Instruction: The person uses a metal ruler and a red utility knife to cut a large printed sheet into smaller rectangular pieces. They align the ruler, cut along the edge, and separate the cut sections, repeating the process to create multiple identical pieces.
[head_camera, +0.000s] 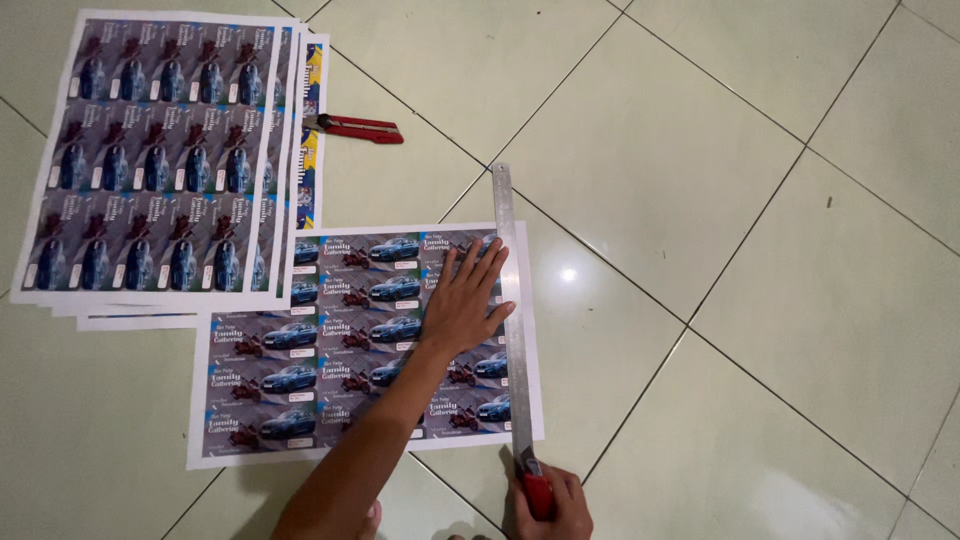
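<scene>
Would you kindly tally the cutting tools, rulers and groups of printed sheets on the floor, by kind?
Red utility knives: 2, one lying on the tiles, one in the right hand at the ruler's near end
Metal rulers: 1, beside the left hand
Printed sheets under the ruler: 1
Stacks of printed sheets: 1
Total: 5

A makeshift print-finishing spot on the floor of a home or small shop: pale glossy floor tiles (740, 180) carry stacked printed sheets (150, 160), a steel ruler (512, 320) and a spare red cutter (355, 128).
</scene>
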